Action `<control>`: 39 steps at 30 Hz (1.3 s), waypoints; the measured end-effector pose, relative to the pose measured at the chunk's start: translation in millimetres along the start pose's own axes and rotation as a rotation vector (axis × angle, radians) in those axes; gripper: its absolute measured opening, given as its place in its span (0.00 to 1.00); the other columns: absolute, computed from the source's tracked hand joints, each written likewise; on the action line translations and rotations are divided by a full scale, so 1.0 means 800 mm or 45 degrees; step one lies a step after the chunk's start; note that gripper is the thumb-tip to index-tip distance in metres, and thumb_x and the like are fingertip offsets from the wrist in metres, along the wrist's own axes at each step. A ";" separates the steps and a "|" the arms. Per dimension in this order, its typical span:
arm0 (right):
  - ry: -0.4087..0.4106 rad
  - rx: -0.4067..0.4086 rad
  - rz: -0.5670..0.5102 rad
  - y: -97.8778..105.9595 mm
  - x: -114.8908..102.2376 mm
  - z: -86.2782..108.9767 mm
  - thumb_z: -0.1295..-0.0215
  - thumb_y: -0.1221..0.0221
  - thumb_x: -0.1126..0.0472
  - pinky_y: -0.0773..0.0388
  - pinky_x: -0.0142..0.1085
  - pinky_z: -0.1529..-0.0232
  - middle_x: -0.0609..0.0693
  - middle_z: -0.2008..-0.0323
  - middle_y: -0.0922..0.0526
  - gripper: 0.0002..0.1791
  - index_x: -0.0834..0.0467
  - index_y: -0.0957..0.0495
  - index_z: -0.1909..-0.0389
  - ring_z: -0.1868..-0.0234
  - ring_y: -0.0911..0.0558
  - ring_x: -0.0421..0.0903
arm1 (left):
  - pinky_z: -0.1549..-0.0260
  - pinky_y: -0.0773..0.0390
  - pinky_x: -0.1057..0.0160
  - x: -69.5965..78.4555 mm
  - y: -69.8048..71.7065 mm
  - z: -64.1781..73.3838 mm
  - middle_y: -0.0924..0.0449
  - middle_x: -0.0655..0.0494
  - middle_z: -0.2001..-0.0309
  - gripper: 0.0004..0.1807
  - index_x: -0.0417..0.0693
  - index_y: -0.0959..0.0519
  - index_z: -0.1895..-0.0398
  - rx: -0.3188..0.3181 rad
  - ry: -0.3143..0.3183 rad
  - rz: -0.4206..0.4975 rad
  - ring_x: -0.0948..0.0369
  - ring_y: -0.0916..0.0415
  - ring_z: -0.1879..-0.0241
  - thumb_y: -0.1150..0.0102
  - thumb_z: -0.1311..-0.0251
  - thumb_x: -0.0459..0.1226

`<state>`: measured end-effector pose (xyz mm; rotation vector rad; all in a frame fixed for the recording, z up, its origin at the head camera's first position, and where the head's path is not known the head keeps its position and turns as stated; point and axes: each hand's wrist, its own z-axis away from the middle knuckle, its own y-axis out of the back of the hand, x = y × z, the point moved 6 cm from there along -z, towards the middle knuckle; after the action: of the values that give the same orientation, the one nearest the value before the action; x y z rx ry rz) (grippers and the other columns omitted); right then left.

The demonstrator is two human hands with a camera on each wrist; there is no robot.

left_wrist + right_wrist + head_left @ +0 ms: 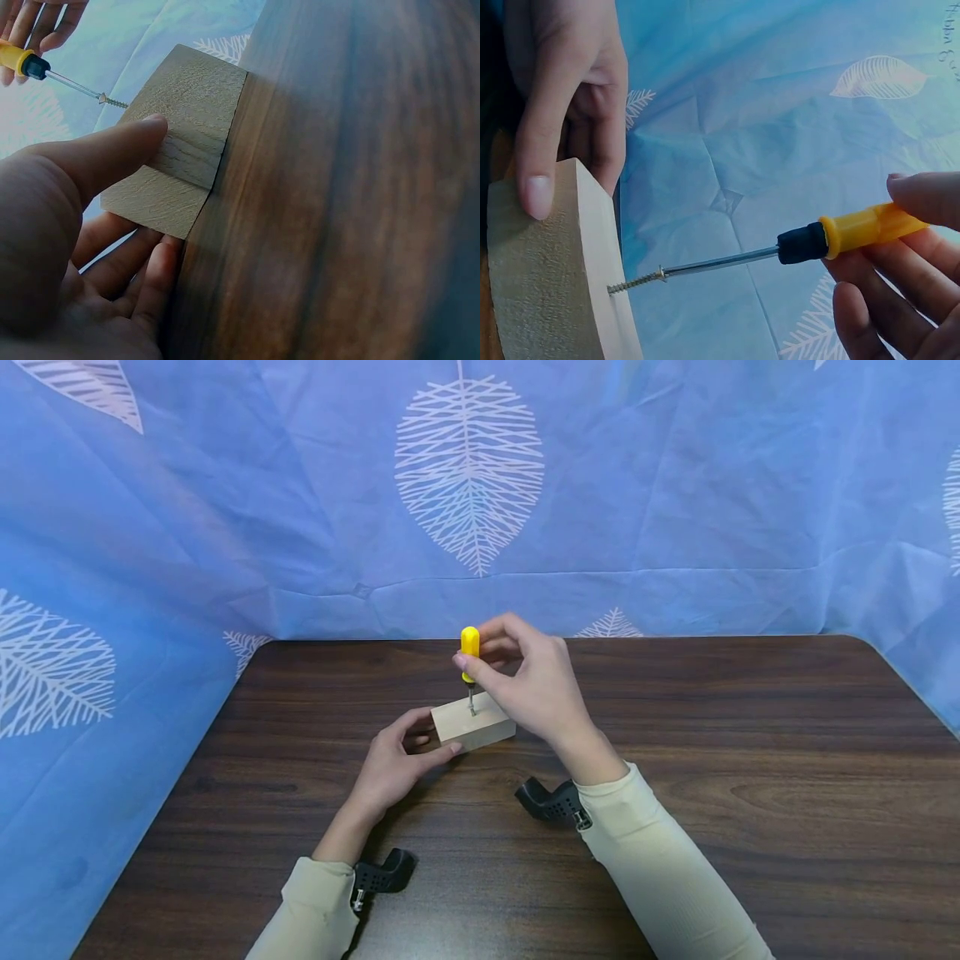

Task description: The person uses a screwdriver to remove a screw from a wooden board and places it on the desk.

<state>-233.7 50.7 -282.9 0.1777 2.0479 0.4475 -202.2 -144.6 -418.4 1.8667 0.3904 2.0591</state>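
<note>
A pale wooden block point(474, 727) lies on the dark wood-grain table. My left hand point(393, 764) grips its left end, thumb on the near side and fingers round the far side. From the block's top face stands a screw point(636, 283), its tip in the wood and much of its thread exposed. A screwdriver point(470, 647) with a yellow handle and black collar stands nearly upright over it, the tip of its metal shaft point(720, 261) at the screw head. My right hand point(536, 681) pinches the yellow handle between thumb and fingers.
The brown table point(750, 793) reaches out on both sides of the hands. Behind it hangs a blue cloth point(322, 485) with white leaf prints. Black wrist mounts point(551, 802) sit at both cream sleeves, close over the tabletop.
</note>
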 end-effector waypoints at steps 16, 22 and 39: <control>0.029 0.055 0.056 -0.001 0.002 0.002 0.32 0.27 0.58 0.14 0.40 0.60 0.48 0.63 0.07 0.10 0.56 0.14 0.54 0.64 0.11 0.42 | 0.31 0.21 0.43 0.002 -0.001 0.000 0.21 0.51 0.30 0.34 0.58 0.22 0.28 -0.002 0.007 0.006 0.47 0.22 0.32 0.22 0.37 0.44; 0.012 0.007 0.032 -0.004 0.002 0.001 0.29 0.29 0.59 0.14 0.41 0.58 0.48 0.61 0.07 0.08 0.55 0.12 0.52 0.62 0.10 0.43 | 0.31 0.21 0.43 0.001 -0.001 0.000 0.21 0.51 0.30 0.34 0.60 0.22 0.28 0.002 0.004 -0.004 0.47 0.21 0.32 0.21 0.37 0.45; -0.010 0.010 0.033 0.001 0.002 -0.002 0.33 0.26 0.59 0.13 0.40 0.53 0.48 0.59 0.10 0.16 0.56 0.16 0.47 0.61 0.12 0.42 | 0.32 0.20 0.43 0.001 0.000 0.002 0.21 0.51 0.30 0.34 0.60 0.22 0.28 -0.003 0.000 -0.006 0.46 0.22 0.32 0.22 0.37 0.45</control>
<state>-235.6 51.5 -283.3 0.2110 2.0417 0.4543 -200.9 -144.5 -417.4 1.8623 0.3925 2.0559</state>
